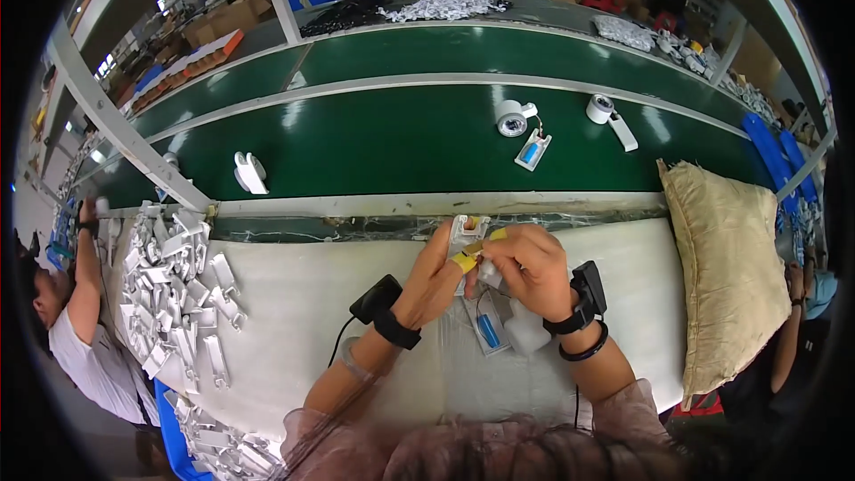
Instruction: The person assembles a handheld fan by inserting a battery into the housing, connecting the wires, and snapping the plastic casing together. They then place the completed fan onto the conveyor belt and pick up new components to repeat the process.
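My left hand (429,287) is closed around a small white plastic housing (465,226), held upright over the pale work mat. Close against it, my right hand (533,269) has its fingertips pinched together near the housing's middle; what they grip is too small to make out. Yellow wraps cover some fingertips. Just below my hands lies another open white housing with a blue cylindrical battery (487,330) in it. Beside that sits a white rounded part (525,331), partly under my right wrist.
Loose white plastic pieces (178,285) heap at the left, above a blue bin (176,432). A beige cushion (723,276) stands at right. Beyond, a green conveyor belt (383,142) carries a lamp head (512,120) and another lamp (601,109). Other people work at both sides.
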`<state>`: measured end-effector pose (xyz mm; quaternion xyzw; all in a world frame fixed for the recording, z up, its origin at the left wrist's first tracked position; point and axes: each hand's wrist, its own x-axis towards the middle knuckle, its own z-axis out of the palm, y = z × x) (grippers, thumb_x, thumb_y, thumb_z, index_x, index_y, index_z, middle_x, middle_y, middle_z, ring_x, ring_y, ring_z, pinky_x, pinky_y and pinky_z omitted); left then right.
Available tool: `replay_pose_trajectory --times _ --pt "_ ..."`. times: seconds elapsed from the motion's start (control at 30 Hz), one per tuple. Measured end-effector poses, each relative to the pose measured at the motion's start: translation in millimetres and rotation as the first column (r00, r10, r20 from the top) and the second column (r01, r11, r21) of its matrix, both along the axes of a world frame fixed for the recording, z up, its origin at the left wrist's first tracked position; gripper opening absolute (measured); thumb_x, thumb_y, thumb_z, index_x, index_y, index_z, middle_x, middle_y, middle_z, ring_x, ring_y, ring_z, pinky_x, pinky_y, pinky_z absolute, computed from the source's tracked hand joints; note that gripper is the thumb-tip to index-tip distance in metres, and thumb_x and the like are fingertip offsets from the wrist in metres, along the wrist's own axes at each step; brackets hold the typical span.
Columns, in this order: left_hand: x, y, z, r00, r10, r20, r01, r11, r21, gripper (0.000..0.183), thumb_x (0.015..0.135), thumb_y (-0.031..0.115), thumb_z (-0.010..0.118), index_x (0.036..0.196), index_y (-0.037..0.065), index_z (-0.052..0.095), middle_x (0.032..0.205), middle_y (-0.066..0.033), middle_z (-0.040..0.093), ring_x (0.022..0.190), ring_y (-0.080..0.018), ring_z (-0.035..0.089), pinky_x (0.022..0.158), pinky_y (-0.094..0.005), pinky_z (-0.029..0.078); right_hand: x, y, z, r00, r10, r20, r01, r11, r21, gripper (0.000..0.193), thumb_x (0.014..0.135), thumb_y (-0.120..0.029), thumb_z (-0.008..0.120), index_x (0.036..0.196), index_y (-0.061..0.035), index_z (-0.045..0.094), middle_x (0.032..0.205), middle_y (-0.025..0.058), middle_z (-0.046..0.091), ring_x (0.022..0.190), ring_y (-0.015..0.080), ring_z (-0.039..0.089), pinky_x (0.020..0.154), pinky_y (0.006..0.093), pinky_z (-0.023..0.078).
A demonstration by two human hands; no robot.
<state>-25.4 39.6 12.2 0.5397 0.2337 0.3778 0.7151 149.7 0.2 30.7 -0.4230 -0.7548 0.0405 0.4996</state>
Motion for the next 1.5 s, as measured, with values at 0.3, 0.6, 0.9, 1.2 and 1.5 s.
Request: replay_pose_trajectory --times 0.3,0.6,0.9,1.2,1.5 --pt "-3.4 -8.3 2.4 0.994 0.095 -0.056 -0.078 0.965 0.251 0.040 0.089 0.002 0.038 0.129 0.004 0.038 0.094 -0.0086 0.054 0.072 -0.0123 0.053 0.063 -0.0272 0.048 0.9 -1.5 -3.0 1.000 0.005 -0.009 -0.005 1.000 -0.001 0.023 0.068 0.000 0.072 0.089 -0.0099 0.070 0.083 0.0066 0.060 0.073 0.0251 0.060 0.065 0.0340 0.048" --pt "-0.5 -7.7 2.5 0.990 0.097 -0.107 -0.069 0.969 0.235 0.037 0.091 0.002 0.043 0.128 0.002 0.039 0.098 -0.0059 0.054 0.074 -0.0096 0.052 0.062 -0.0246 0.046 1.1 2.8 -2.3 1.000 -0.006 -0.007 0.006 1.000 0.027 0.025 0.067 0.000 0.073 0.090 -0.0100 0.071 0.080 0.0056 0.059 0.071 0.0243 0.059 0.063 0.0340 0.048" --pt "0.8 -9.7 -7.8 0.967 0.217 -0.132 -0.172 0.942 0.289 0.040 0.083 0.006 0.047 0.122 -0.001 0.045 0.094 -0.0122 0.057 0.074 -0.0182 0.056 0.066 -0.0301 0.048 -1.8 2.0 -4.1 1.000 -0.019 -0.008 0.019 1.000 0.007 0.022 0.069 0.000 0.073 0.089 -0.0094 0.071 0.080 0.0066 0.059 0.069 0.0246 0.059 0.062 0.0331 0.047" --pt "4.6 -0.8 -15.8 0.954 0.300 -0.004 -0.209 0.675 0.707 0.048 0.090 0.008 0.051 0.136 0.002 0.037 0.112 -0.0082 0.055 0.080 -0.0077 0.053 0.061 -0.0230 0.047 -1.8 5.3 -4.2 0.999 -0.013 -0.033 0.012 1.000 -0.027 0.020 0.071 0.001 0.073 0.089 -0.0079 0.070 0.080 0.0081 0.059 0.069 0.0249 0.059 0.060 0.0329 0.048" --pt "3.1 -15.2 -12.2 0.958 0.247 -0.143 -0.182 0.915 0.359 0.042 0.091 0.012 0.053 0.130 -0.003 0.043 0.122 -0.0192 0.054 0.110 -0.0327 0.055 0.095 -0.0362 0.042 -5.1 0.6 -4.7 0.998 0.002 -0.062 -0.004 1.000 -0.025 0.020 0.071 0.002 0.073 0.088 -0.0075 0.069 0.079 0.0085 0.058 0.069 0.0254 0.059 0.060 0.0324 0.047"
